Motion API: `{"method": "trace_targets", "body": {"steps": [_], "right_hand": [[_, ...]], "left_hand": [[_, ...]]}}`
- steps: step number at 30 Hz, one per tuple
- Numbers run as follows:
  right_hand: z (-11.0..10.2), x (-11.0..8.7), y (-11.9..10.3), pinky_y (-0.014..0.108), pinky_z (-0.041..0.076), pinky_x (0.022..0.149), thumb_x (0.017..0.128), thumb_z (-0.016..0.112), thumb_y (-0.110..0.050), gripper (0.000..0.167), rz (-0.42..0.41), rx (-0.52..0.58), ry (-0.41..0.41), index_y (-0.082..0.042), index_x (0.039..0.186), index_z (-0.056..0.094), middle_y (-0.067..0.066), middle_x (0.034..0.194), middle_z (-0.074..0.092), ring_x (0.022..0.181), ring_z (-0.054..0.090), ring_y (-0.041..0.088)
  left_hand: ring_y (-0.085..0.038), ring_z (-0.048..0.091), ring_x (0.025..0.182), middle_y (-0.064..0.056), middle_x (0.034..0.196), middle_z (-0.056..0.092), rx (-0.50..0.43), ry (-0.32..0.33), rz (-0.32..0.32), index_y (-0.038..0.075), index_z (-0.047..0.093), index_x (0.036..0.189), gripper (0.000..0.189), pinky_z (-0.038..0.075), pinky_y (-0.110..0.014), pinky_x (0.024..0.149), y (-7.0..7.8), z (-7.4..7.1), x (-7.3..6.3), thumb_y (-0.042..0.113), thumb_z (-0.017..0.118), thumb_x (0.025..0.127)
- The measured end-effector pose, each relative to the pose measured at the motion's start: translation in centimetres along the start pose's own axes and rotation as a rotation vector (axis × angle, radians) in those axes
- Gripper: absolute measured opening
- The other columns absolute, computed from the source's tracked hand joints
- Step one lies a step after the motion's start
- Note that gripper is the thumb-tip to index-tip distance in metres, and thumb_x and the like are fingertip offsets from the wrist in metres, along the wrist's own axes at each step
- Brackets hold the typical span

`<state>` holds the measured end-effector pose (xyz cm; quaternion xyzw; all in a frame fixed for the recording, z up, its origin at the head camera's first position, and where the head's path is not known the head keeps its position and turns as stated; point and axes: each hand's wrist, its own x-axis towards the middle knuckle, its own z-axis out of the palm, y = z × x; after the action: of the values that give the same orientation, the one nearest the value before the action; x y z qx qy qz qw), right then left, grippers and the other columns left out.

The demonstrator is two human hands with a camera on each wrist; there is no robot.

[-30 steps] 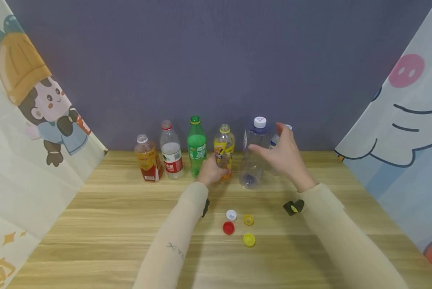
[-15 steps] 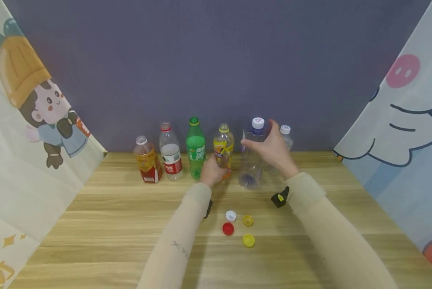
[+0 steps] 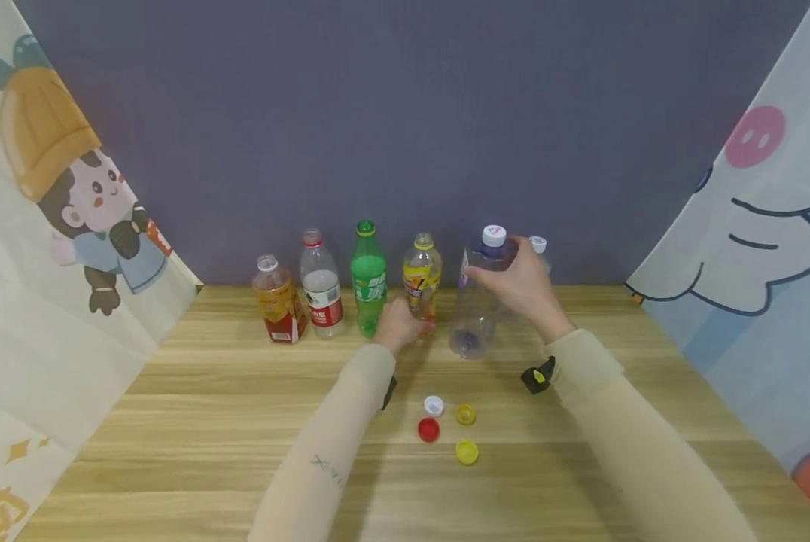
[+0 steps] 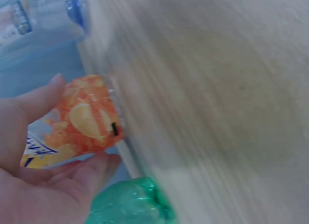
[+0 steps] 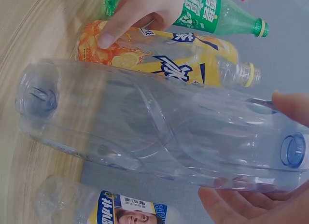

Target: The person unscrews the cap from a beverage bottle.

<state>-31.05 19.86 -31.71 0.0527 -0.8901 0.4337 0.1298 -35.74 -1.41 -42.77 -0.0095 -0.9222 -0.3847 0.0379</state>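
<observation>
My left hand (image 3: 401, 325) grips the lower part of an uncapped orange-and-yellow drink bottle (image 3: 421, 275); in the left wrist view its thumb and fingers lie on either side of the orange label (image 4: 91, 113). My right hand (image 3: 523, 282) holds a tall clear plastic bottle (image 5: 145, 122) near its top, thumb on one side and fingers on the other. This bottle wears a white cap (image 3: 494, 235) and leans slightly right. Behind the right hand is a smaller clear bottle (image 3: 537, 245), also white-capped; its blue-and-yellow label (image 5: 130, 209) shows in the right wrist view.
Left of my hands stand an uncapped green bottle (image 3: 368, 275), a clear red-labelled bottle (image 3: 321, 290) and a red-orange bottle (image 3: 278, 301). On the wooden table (image 3: 195, 429) lie a white cap (image 3: 433, 406), a red cap (image 3: 428, 430) and two yellow caps (image 3: 467, 452). A grey wall (image 3: 405, 113) rises behind.
My right hand, earlier spread beside the tall clear bottle, has moved in and taken hold of it; its top has tipped slightly right. The left hand keeps its grip.
</observation>
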Motion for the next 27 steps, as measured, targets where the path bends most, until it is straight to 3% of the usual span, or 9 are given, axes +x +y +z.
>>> {"method": "trace_targets", "body": {"steps": [4,7,10,13,16,20,23,27], "right_hand": [[-0.3,-0.1,0.1,0.053,0.042,0.108,0.081,0.082,-0.050,0.109,-0.006,-0.013,0.000,0.006,0.154,0.023,0.027,0.141,0.049,0.127,0.052,0.042],[-0.5,-0.3,0.1,0.054,0.043,0.107,0.080,0.082,-0.051,0.110,-0.013,-0.019,-0.002,0.006,0.154,0.023,0.027,0.140,0.051,0.125,0.053,0.041],[-0.7,-0.6,0.0,0.053,0.044,0.106,0.080,0.082,-0.052,0.111,-0.019,-0.018,-0.007,0.006,0.155,0.023,0.026,0.139,0.052,0.123,0.055,0.040],[-0.9,-1.0,-0.2,0.052,0.045,0.105,0.081,0.082,-0.053,0.111,-0.024,-0.014,-0.011,0.005,0.155,0.023,0.025,0.139,0.052,0.123,0.055,0.039],[-1.0,-1.3,-0.4,0.052,0.045,0.105,0.081,0.082,-0.054,0.111,-0.036,-0.004,-0.018,0.005,0.155,0.023,0.025,0.139,0.052,0.123,0.056,0.039],[-1.0,-1.7,-0.9,0.051,0.046,0.104,0.080,0.083,-0.053,0.111,-0.061,0.020,-0.020,0.004,0.154,0.025,0.024,0.138,0.053,0.121,0.057,0.038],[-0.9,-2.1,-1.2,0.051,0.046,0.104,0.079,0.083,-0.054,0.111,-0.074,0.028,-0.016,0.004,0.154,0.026,0.022,0.136,0.053,0.121,0.056,0.037],[-1.0,-2.6,-1.6,0.052,0.046,0.105,0.077,0.084,-0.056,0.113,-0.082,0.053,-0.013,0.002,0.155,0.026,0.021,0.137,0.053,0.122,0.056,0.036]], "left_hand": [[-0.033,0.067,0.102,-0.017,0.116,0.070,-0.004,-0.023,0.005,0.000,0.065,0.120,0.054,0.055,-0.045,0.089,0.4,-0.5,-0.5,0.029,0.087,0.080],[-0.029,0.068,0.089,-0.015,0.106,0.072,0.003,-0.050,0.020,0.000,0.069,0.112,0.046,0.056,-0.042,0.079,0.6,-1.0,-1.2,0.032,0.085,0.083],[-0.026,0.065,0.077,-0.013,0.093,0.071,0.027,-0.100,0.023,-0.001,0.070,0.105,0.041,0.054,-0.039,0.068,0.7,-1.6,-2.1,0.032,0.083,0.084],[-0.026,0.064,0.073,-0.012,0.086,0.069,0.040,-0.157,0.022,-0.002,0.069,0.101,0.039,0.054,-0.039,0.065,0.9,-2.3,-3.1,0.031,0.081,0.085],[-0.027,0.066,0.079,-0.012,0.091,0.070,0.044,-0.204,0.053,-0.001,0.069,0.107,0.044,0.056,-0.041,0.070,1.1,-3.0,-4.0,0.035,0.080,0.086],[-0.034,0.068,0.103,-0.018,0.116,0.070,0.065,-0.256,0.109,-0.001,0.063,0.129,0.065,0.055,-0.049,0.088,1.1,-3.8,-5.1,0.044,0.079,0.085],[-0.040,0.058,0.124,-0.021,0.138,0.060,0.072,-0.285,0.140,0.000,0.052,0.144,0.083,0.048,-0.055,0.102,0.9,-4.3,-6.0,0.051,0.079,0.084],[-0.039,0.047,0.137,-0.019,0.152,0.048,0.042,-0.273,0.187,0.004,0.042,0.153,0.099,0.040,-0.057,0.110,0.4,-4.9,-6.9,0.059,0.079,0.080]]}}
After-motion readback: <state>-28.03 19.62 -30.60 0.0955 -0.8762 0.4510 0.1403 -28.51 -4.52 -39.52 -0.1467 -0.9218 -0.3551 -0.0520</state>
